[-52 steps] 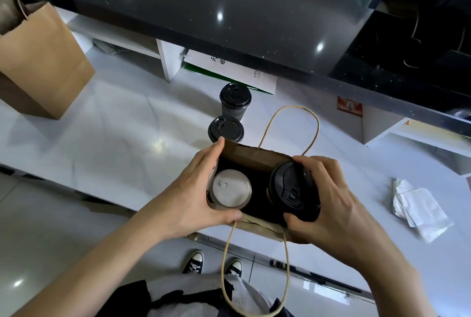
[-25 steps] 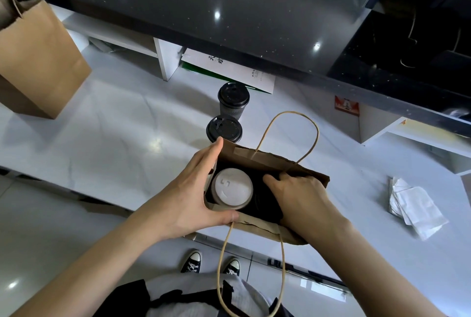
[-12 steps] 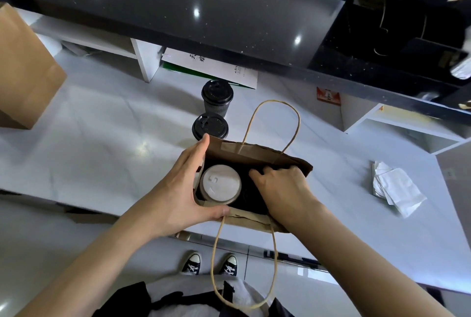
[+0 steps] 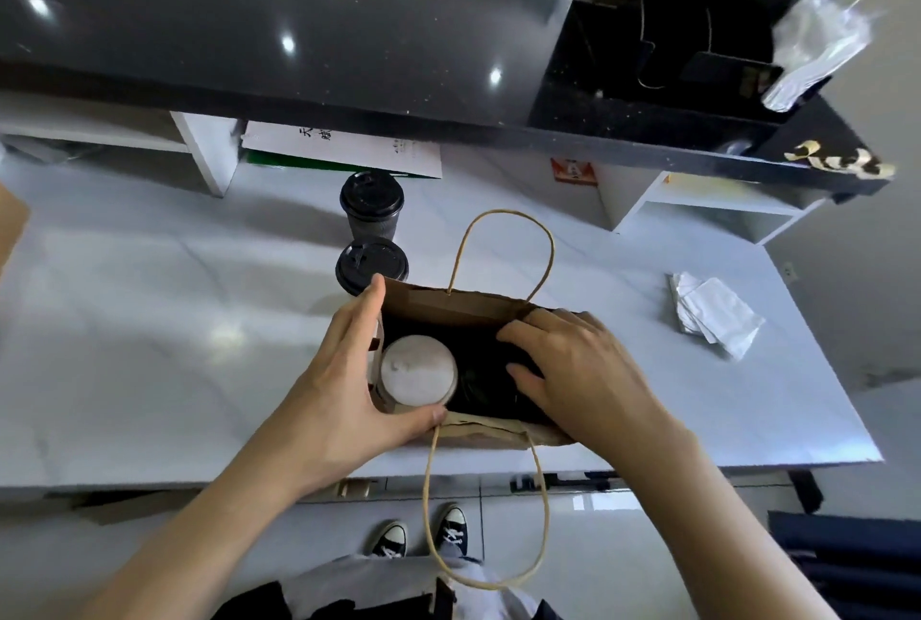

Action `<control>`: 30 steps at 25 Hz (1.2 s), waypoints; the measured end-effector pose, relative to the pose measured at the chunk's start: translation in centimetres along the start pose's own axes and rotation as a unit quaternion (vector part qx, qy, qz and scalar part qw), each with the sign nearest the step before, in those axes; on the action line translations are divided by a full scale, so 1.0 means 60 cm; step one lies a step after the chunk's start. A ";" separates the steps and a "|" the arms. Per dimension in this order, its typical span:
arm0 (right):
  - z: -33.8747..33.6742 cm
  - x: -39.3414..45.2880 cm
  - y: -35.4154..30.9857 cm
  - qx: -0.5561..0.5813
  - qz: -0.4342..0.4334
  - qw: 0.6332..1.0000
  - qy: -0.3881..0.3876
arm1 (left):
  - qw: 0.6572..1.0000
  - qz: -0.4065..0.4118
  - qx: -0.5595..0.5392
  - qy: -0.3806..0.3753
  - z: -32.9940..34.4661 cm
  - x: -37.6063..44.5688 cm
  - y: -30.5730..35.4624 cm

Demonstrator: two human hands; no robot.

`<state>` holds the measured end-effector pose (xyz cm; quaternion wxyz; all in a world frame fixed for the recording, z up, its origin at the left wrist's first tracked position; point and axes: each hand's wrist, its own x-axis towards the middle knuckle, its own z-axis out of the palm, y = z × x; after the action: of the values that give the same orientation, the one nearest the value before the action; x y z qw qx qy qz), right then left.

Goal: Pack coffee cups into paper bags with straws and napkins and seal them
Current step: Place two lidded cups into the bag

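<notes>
Head view, paper bag [image 4: 463, 308] upright, mouth up, long axis left-right

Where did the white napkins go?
In the head view, the folded white paper napkins lie on the pale marble counter, off to the right of the brown paper bag.

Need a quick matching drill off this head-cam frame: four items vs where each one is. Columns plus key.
Items
1. white-lidded cup
2. napkins
3. two black-lidded cups
4. left hand

Places
A. loose on the counter, right of the paper bag
B. gripping the bag's left end
C. inside the bag, at its left side
D. standing on the counter behind the bag

Pairs: 1-C, 2-A, 3-D, 4-B

The right hand reaches into the bag's right side.
</notes>
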<state>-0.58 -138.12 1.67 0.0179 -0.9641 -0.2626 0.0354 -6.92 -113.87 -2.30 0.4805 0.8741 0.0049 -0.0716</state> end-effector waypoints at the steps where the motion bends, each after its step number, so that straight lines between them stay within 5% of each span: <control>1: -0.001 -0.015 0.005 0.025 0.022 0.998 0.053 | 1.000 0.007 0.008 -0.003 -0.002 0.004 0.001; 4: 0.013 -0.064 0.016 0.069 0.141 0.969 0.192 | 1.000 0.018 0.011 -0.013 -0.004 0.018 0.008; 9: 0.022 -0.094 0.030 0.226 0.327 0.903 0.165 | 0.998 0.037 0.011 -0.043 0.009 0.050 0.029; 16: 0.006 -0.094 0.087 0.260 0.386 0.873 0.149 | 0.996 0.048 0.022 -0.076 0.053 0.106 0.055; 30: -0.004 -0.091 0.345 0.281 0.370 0.877 0.117 | 0.997 0.038 0.026 -0.055 0.217 0.200 0.177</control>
<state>5.20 -158.71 1.13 0.3046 -0.9423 0.1386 -0.0016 4.23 -131.26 -1.82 0.4596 0.8805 -0.0568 -0.1011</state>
